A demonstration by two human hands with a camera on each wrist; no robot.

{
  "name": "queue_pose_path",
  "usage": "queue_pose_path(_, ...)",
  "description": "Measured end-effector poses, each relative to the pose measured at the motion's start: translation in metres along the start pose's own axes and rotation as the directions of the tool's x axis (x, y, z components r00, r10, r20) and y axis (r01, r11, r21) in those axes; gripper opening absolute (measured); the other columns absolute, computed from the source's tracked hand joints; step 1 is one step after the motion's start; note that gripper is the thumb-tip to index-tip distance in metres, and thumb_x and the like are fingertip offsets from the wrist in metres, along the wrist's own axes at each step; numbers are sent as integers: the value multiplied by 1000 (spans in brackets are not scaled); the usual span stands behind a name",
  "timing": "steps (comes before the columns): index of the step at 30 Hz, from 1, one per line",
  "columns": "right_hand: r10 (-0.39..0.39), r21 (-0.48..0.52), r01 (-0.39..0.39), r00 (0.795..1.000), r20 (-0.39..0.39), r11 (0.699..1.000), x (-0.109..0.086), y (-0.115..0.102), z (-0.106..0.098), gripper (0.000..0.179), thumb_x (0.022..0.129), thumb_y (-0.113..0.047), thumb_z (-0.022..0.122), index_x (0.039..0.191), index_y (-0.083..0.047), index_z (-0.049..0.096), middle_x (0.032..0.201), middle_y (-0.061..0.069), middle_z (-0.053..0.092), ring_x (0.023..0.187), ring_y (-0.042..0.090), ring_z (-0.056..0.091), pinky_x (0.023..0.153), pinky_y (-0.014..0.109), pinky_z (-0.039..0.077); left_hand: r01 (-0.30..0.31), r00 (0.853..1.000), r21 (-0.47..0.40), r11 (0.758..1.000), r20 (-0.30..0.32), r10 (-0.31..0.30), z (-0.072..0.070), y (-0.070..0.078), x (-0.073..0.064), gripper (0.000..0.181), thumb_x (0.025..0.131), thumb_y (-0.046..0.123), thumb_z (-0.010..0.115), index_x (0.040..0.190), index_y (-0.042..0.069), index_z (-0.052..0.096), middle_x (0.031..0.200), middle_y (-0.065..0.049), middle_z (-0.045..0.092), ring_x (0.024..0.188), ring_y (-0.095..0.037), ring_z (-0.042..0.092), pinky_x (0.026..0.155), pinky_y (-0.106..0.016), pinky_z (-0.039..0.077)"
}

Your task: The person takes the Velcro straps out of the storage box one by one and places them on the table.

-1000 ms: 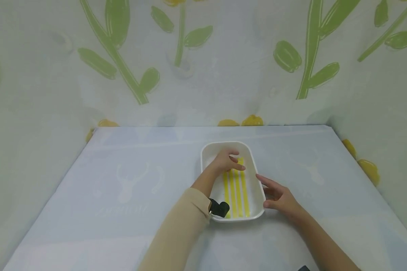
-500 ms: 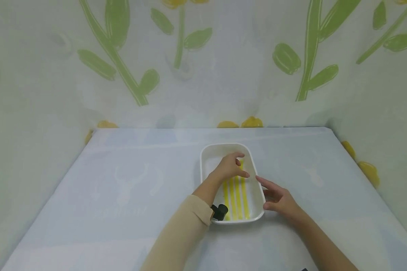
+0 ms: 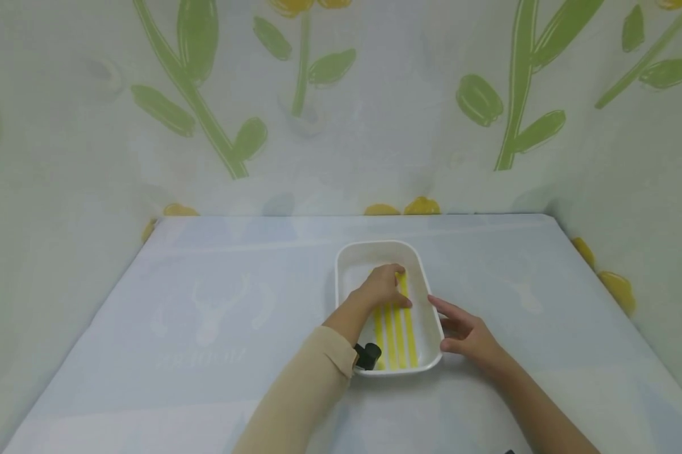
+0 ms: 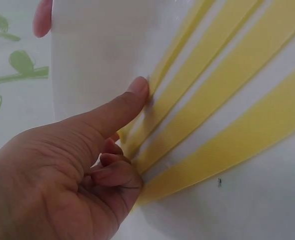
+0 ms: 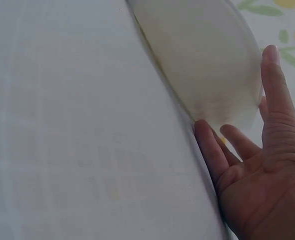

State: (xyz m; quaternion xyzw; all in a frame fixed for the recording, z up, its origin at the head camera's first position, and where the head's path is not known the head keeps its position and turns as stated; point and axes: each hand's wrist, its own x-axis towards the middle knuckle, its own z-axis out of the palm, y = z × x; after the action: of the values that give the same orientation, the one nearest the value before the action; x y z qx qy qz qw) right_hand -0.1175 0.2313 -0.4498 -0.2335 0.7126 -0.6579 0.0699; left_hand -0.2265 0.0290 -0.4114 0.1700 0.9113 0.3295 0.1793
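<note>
A white rectangular tray (image 3: 429, 340) with rounded corners holds several flat yellow strips (image 3: 399, 343), laid side by side lengthwise. My left hand (image 3: 379, 287) reaches inside over their far ends. In the left wrist view its thumb tip meets the edge of the outermost strip (image 4: 182, 35), with the other fingers bent at the strip ends and a gap between. At the tray's right wall, my right hand (image 3: 470, 331) rests its fingertips (image 5: 270, 55) against the outside, fingers loosely spread. The right wrist view shows this hand beside the tray's translucent wall (image 5: 202, 60).
The tray stands on a pale blue-white cloth-covered table (image 3: 216, 315). Behind and to the sides rises a pale sheet (image 3: 375, 126) printed with green leaves and yellow flowers. A black wrist device (image 3: 369, 356) on the left wrist overhangs the tray's near left corner.
My left hand moved right and its fingers spread, then came down slightly nearer onto the strips with thumb and fingers closer together. The right hand and the tray have stayed in place.
</note>
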Motion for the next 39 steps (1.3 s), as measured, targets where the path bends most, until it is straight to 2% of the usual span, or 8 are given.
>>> queue_pose_path(7, 22, -35, -23, 1000, -15, 999, 1, -2, -1, 69, 84, -12, 71, 144, -5, 38, 138, -22, 46, 111, 2, 57, 86, 21, 50, -24, 999, 38, 999, -46, 26, 0, 2, 0, 56, 71, 21, 84, 120, 8, 61, 108, -7, 64, 99, -19, 57, 90, -28, 46)
queue_pose_path(10, 30, -45, -31, 999, -20, 998, 2, -2, 0, 68, 84, -13, 71, 144, -6, 38, 138, -23, 46, 110, 2, 57, 85, 21, 50, -15, 997, 20, 1000, -76, 17, -1, 3, 0, 52, 72, 22, 83, 117, 8, 62, 99, -4, 64, 89, -16, 56, 83, -26, 46)
queue_pose_path(14, 36, -64, -38, 999, -26, 997, 3, -3, 0, 68, 84, -13, 71, 143, -5, 38, 137, -25, 46, 109, 1, 58, 85, 21, 50, -10, 996, -69, 998, -93, 4, -4, 3, -1, 51, 74, 23, 82, 118, 10, 62, 84, 1, 58, 72, -11, 51, 65, -22, 43)
queue_pose_path(18, 44, -73, -47, 998, -33, 996, 3, -3, 0, 68, 84, -13, 71, 143, -6, 39, 136, -26, 46, 107, 1, 58, 84, 21, 51, -22, 996, -213, 977, -94, 2, -5, 3, 0, 50, 77, 23, 79, 121, 8, 60, 87, -1, 59, 71, -10, 51, 60, -19, 43)
queue_pose_path(21, 44, -62, -46, 998, -35, 997, 3, -3, 0, 69, 83, -12, 72, 143, -6, 39, 136, -25, 47, 107, 2, 59, 83, 22, 51, -13, 997, -370, 929, -77, -16, -8, 6, -1, 52, 79, 20, 77, 124, 4, 57, 96, -7, 61, 77, -14, 59, 65, -21, 50)
queue_pose_path(25, 42, -46, -44, 999, -30, 998, 1, -4, 0, 68, 83, -10, 72, 143, -6, 39, 135, -25, 47, 107, 2, 59, 82, 22, 52, 18, 998, -604, 796, -36, -49, -11, 8, -3, 52, 82, 9, 74, 128, 0, 52, 103, -14, 60, 82, -23, 67, 72, -29, 56)
queue_pose_path(28, 51, -62, -53, 998, -29, 997, 0, -4, 0, 68, 84, -11, 71, 143, -5, 39, 135, -27, 46, 107, 1, 58, 81, 22, 52, 6, 999, -698, 716, -34, -42, -13, 9, -4, 50, 82, 2, 71, 128, -1, 52, 103, -17, 62, 85, -25, 67, 75, -32, 56)
queue_pose_path(39, 85, -74, -88, 995, -43, 993, 1, -3, 2, 70, 83, -14, 72, 143, -4, 38, 134, -29, 45, 108, 0, 58, 82, 23, 52, -161, 983, -747, 645, -67, 168, -27, 9, -7, 64, 83, 3, 70, 141, 7, 42, 118, -20, 62, 97, -23, 67, 83, -35, 54)
